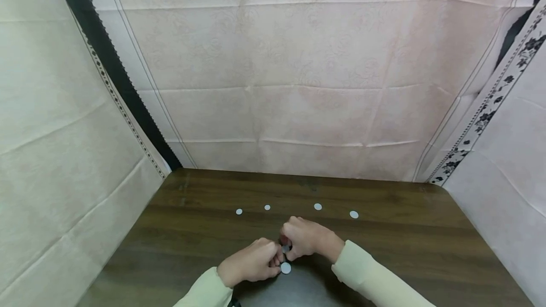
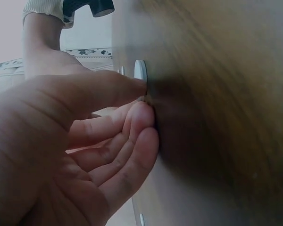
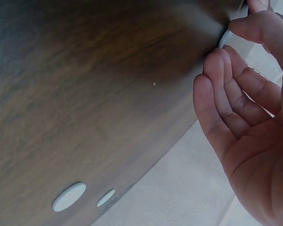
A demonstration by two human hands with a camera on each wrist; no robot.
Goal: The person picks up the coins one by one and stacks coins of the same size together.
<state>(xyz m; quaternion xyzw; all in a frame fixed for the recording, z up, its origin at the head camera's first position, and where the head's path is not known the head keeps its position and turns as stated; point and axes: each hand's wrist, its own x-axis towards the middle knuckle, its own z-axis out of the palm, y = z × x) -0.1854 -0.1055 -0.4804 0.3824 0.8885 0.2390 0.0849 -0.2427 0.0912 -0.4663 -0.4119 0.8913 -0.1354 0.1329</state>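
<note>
Near the table's front, both hands work close together over small white discs. My left hand [image 1: 253, 260] has its thumb and curled fingertips at the left edge of a white disc [image 1: 286, 267] lying flat on the wood. In the left wrist view the thumb covers part of this disc [image 2: 140, 69]. My right hand [image 1: 308, 238] is just beyond it, pinching another disc [image 1: 286, 248] between thumb and fingers. Only a thin edge of that disc [image 3: 224, 38] shows in the right wrist view. The two hands almost touch, and their exact contact is partly hidden.
Farther back on the brown wooden table [image 1: 204, 188] lie two smaller white discs, left [image 1: 239, 211] and inner left [image 1: 267, 207], and two larger ones, inner right [image 1: 317, 206] and right [image 1: 354, 214]. Pale cloth [image 1: 277, 108] hangs behind and along both sides.
</note>
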